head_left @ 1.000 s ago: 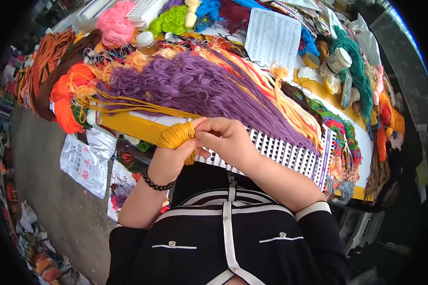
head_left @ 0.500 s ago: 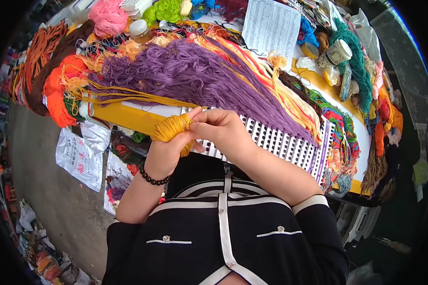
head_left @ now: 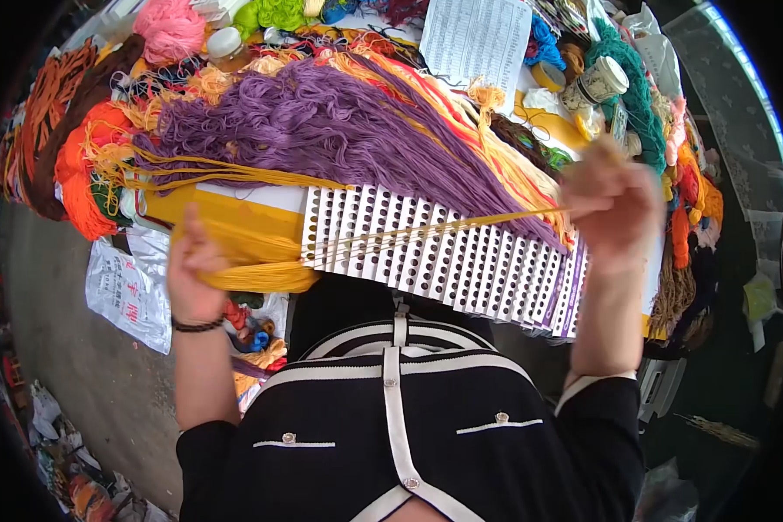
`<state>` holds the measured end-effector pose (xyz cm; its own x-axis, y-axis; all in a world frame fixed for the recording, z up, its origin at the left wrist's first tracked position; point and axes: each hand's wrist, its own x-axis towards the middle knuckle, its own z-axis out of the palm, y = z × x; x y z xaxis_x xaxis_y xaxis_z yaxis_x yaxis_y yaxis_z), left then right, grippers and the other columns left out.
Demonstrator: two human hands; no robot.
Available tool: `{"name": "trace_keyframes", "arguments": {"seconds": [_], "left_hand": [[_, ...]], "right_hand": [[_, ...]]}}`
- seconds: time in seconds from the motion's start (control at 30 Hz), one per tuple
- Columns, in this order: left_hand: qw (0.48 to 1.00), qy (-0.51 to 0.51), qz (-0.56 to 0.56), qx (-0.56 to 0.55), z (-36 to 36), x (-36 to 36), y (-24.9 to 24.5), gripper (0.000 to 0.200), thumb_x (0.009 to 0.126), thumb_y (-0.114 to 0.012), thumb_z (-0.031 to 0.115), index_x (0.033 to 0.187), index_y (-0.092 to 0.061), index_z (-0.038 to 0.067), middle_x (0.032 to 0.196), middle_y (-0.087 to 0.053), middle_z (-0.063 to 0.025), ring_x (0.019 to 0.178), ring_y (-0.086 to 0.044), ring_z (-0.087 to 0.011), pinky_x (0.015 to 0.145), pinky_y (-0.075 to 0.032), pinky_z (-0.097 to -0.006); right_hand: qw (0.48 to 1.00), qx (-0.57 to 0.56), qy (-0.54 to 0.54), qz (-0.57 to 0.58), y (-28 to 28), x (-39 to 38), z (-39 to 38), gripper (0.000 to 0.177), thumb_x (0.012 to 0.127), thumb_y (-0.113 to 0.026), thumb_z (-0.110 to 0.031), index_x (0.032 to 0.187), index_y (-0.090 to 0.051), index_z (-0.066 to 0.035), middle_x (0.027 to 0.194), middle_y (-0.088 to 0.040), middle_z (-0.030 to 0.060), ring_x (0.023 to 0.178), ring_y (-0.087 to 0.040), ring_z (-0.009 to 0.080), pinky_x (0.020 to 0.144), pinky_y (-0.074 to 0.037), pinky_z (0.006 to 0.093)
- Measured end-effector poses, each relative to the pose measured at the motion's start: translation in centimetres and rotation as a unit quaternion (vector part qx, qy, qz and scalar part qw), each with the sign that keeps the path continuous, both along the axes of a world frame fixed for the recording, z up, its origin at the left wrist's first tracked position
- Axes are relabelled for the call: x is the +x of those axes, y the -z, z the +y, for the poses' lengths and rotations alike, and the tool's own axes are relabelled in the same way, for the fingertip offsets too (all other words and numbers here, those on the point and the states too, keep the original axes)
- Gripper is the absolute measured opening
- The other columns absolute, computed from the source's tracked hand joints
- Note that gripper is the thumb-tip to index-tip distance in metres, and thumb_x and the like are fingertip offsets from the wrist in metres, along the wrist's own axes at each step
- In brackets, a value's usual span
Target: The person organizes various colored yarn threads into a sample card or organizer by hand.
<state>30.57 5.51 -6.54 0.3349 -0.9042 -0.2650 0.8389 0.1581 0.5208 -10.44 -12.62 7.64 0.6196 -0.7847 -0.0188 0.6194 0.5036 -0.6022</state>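
Observation:
A skein of golden-yellow thread [head_left: 265, 278] stretches across the front of the table. My left hand [head_left: 196, 270], a dark bead bracelet at its wrist, holds the skein's thick left end, the strands looped about the blurred fingers. Far to the right, my right hand [head_left: 613, 209] is closed on the other end, where the strands draw together into a thin taut bundle. Motion smears its fingers. Beneath the strands lie white cards with rows of punched holes [head_left: 391, 248]. Loose purple thread [head_left: 322, 130] is heaped just behind them.
Orange-red thread [head_left: 91, 161] hangs at the table's left. A printed sheet [head_left: 477, 48] and a jar [head_left: 226, 48] lie at the back. A white cup [head_left: 605, 80] and green yarn [head_left: 644, 96] are at the right. A white plastic bag [head_left: 130, 291] hangs at the left front.
My hands were together over a bunched yellow skein. Now they are far apart, left hand moved left and right hand moved right and up, with the thread drawn out between them.

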Motion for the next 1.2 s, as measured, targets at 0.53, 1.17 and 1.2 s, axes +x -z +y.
{"name": "trace_keyframes", "arguments": {"seconds": [0.53, 1.17, 1.2], "left_hand": [[0.856, 0.292, -0.358, 0.232, -10.8, -11.3, -0.9, 0.024, 0.087, -0.05, 0.012, 0.11, -0.056, 0.007, 0.101, -0.061, -0.0011, 0.078, -0.053, -0.0087, 0.059, -0.039, -0.0166], [0.766, 0.237, -0.589, 0.105, -12.7, -11.2, 3.9, 0.025, 0.079, -0.063, 0.01, 0.101, -0.054, 0.005, 0.086, -0.061, -0.0008, 0.071, -0.054, -0.0054, 0.059, -0.042, -0.0198], [0.766, 0.238, -0.588, 0.106, -12.5, -11.0, 3.4, 0.025, 0.079, -0.063, 0.01, 0.101, -0.054, 0.005, 0.086, -0.061, -0.0008, 0.071, -0.054, -0.0054, 0.059, -0.042, -0.0198]], "right_hand": [[0.715, -0.352, -0.076, 0.599, 12.0, 12.5, 0.6, 0.021, 0.081, -0.058, -0.018, 0.077, -0.067, 0.0, 0.06, -0.06, 0.0089, 0.053, -0.055, 0.0137, 0.056, -0.046, 0.0295], [0.718, -0.336, -0.042, 0.608, 15.0, 12.6, -0.4, 0.019, 0.085, -0.054, -0.017, 0.083, -0.058, 0.001, 0.067, -0.061, 0.0066, 0.062, -0.06, 0.014, 0.059, -0.048, 0.0275], [0.755, -0.298, -0.02, 0.583, 15.1, 12.2, -0.5, 0.018, 0.085, -0.053, -0.016, 0.091, -0.056, 0.001, 0.07, -0.062, 0.0066, 0.064, -0.06, 0.013, 0.059, -0.047, 0.0273]]}}
